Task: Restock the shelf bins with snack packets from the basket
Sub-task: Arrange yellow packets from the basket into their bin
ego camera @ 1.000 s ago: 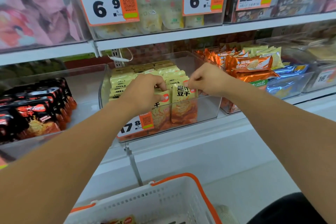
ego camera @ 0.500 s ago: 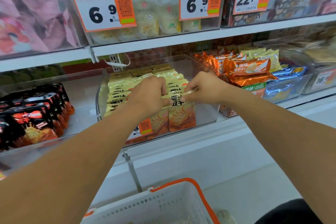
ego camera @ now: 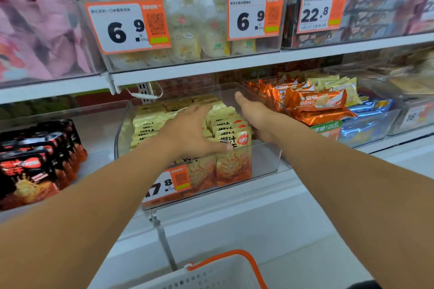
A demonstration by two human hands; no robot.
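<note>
Yellow snack packets point(ego camera: 225, 129) stand in rows inside a clear shelf bin point(ego camera: 265, 162) on the middle shelf. My left hand point(ego camera: 190, 131) lies spread over the tops of the packets, its thumb along the face of the front packet. My right hand point(ego camera: 256, 112) is flat with straight fingers inside the bin, pressed against the right side of the right-hand row. Neither hand holds a packet. The white basket point(ego camera: 211, 274) with an orange handle shows only its top edge at the bottom of the view; its contents are out of sight.
A bin of black packets point(ego camera: 35, 166) sits to the left, and orange biscuit packets point(ego camera: 314, 103) and blue packets point(ego camera: 366, 110) to the right. An orange price tag point(ego camera: 164, 185) hangs on the bin front. The upper shelf point(ego camera: 211, 63) overhangs the bins.
Both hands let go of the packet they were pushing into the front of the row. The left hand spread over the packet tops; the right hand opened flat along the row's right side.
</note>
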